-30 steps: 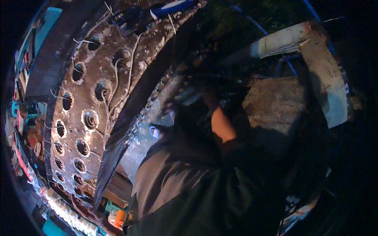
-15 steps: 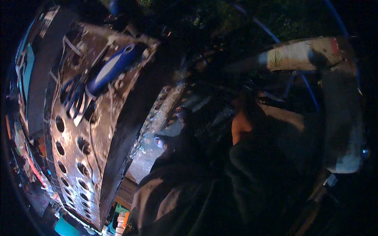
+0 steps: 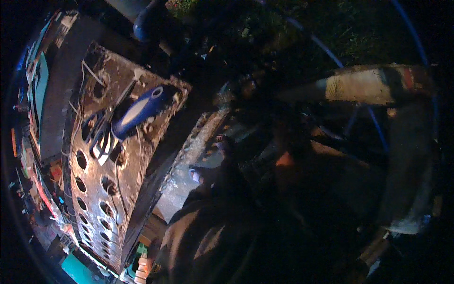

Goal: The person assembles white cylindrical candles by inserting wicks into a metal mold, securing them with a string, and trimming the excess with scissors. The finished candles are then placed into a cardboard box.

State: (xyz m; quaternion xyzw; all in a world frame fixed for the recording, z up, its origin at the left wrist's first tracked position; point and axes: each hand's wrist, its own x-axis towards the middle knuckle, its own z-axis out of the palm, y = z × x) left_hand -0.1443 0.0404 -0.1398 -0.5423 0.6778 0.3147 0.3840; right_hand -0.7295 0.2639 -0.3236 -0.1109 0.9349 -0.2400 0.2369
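Observation:
My right hand (image 3: 284, 160) is mostly lost in shadow right of the middle. Only a small orange-lit patch of skin shows, and its fingers cannot be made out. Whether it holds anything is hidden in the dark. My left hand is not in view. Nothing lit shows in contact with the right hand. To the left, a tool with a blue and cream handle (image 3: 137, 113) lies on a worn brown board (image 3: 142, 163) pierced with rows of round holes. Dark looped handles (image 3: 98, 135), like those of scissors, lie beside it.
Thin cords (image 3: 124, 201) trail along the board. A foot in a light sandal (image 3: 195, 175) stands on the lit ground beyond my dark clothing (image 3: 203, 236). A pale, stained beam (image 3: 352, 86) crosses at the right, near blue tubing (image 3: 326, 47). Teal material (image 3: 78, 270) lies lower left.
The view has tilted, so the board, blue-handled tool and pale beam sit lower in the picture. Less of my right hand's lit skin shows.

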